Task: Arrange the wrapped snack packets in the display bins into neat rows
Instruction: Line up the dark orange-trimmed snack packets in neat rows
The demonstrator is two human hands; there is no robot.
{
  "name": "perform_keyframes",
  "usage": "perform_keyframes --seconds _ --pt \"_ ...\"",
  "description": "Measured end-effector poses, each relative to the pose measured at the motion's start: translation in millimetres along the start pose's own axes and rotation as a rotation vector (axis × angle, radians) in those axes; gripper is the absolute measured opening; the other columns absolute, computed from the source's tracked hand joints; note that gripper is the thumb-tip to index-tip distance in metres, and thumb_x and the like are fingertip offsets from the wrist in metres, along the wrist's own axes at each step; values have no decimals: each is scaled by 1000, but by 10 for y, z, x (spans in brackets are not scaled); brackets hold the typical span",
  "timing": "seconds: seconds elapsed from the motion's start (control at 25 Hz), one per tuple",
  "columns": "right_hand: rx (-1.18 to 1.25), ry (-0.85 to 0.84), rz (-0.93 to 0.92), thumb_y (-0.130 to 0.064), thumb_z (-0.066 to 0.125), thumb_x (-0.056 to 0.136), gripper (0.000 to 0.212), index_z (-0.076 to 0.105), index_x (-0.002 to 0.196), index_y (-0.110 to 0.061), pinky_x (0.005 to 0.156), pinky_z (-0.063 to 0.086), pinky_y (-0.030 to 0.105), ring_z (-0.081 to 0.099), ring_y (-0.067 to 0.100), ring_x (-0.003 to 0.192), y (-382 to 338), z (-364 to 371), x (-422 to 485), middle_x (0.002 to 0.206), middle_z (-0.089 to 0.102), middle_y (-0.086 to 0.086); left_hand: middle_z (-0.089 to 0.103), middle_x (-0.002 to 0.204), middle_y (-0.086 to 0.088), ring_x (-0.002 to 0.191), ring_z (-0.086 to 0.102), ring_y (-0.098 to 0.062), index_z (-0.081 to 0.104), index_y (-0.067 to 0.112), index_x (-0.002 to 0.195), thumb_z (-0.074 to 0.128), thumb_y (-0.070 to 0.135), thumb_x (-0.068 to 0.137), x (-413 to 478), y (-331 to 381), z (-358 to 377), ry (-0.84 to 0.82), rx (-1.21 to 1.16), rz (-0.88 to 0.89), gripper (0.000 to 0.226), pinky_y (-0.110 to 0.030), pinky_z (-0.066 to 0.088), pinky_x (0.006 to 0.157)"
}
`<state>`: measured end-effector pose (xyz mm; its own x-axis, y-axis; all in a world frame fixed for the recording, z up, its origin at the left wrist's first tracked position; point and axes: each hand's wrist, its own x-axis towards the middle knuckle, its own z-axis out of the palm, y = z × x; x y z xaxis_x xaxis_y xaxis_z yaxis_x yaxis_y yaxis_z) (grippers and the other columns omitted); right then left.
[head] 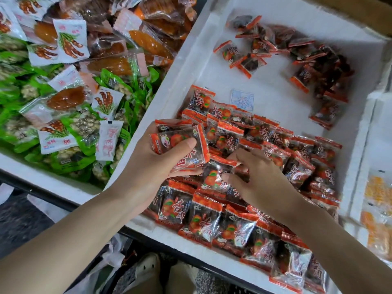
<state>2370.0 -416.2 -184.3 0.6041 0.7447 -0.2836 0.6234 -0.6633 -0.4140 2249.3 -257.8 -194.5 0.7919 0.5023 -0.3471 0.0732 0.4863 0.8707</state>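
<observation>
The left hand (152, 166) is holding a small stack of red-and-orange wrapped snack packets (198, 153) above the near-left part of the white foam bin (169, 96). Its thumb (182, 144) is pressing flat across the top packet while its fingers (188, 171) are curling underneath, so the stack is being gripped between them. The right hand (263, 181) is reaching down into the middle of the bin, just beside the held stack. Its fingers (244, 155) are bending, partly spread, with the tips touching the packets lying there, and its thumb (228, 177) is pointing toward the left hand. Whether those fingers are pinching a packet or only resting on one, I cannot tell. Along the bin's near edge, matching packets are lying in overlapping rows (203, 221), with more crowding toward the right wall. A loose heap of the same packets (307, 56) is sitting toward the far-right corner, well apart from the rows, and a small printed paper slip (242, 100) is lying on the bare floor of the bin between them. The neighbouring bin on the left is holding green packets (131, 98), white packets printed with brown pods (71, 41) and clear packets of orange dried fruit (148, 42), all jumbled together.
</observation>
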Motion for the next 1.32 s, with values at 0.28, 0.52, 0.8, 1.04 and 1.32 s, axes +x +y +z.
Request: perform_keyframes --seconds 0.28,0.52,0.8,1.04,1.32 --pt "-296 63 -151 -50 48 88 53 53 127 -13 100 35 34 51 22 112 29 50 7 114 61 0 72 104 -7 96 70 -25 56 17 115 71 27 64 70 -104 37 45 104 -22 54 -53 55 82" --pt "-261 89 -154 -36 64 85 46 55 124 -13 100 36 34 50 24 113 31 140 39 113 59 3 72 104 -4 94 70 -17 56 15 118 67 15 84 137 -89 76 0 206 -34 35 -50 57 81" --pt "-272 219 -195 -20 71 81 45 56 121 -4 91 46 40 57 31 105 -16 189 74 109 61 12 73 98 -8 86 72 -25 55 14 107 67 19 70 112 128 65 20 106 40 39 -43 60 75" --pt "-150 354 -554 -11 68 84 49 53 130 -5 100 44 31 56 22 118 -458 335 162 129 58 9 74 87 6 85 72 -14 57 21 101 62 14 83 105 385 -229 180 66 191 19 -28 58 66" --pt "-341 302 -469 -42 67 76 58 58 122 -7 104 38 38 56 25 113 -588 534 385 118 62 6 73 101 -5 89 71 -23 58 20 105 61 10 86 67 329 -447 244 59 170 21 -37 60 72"
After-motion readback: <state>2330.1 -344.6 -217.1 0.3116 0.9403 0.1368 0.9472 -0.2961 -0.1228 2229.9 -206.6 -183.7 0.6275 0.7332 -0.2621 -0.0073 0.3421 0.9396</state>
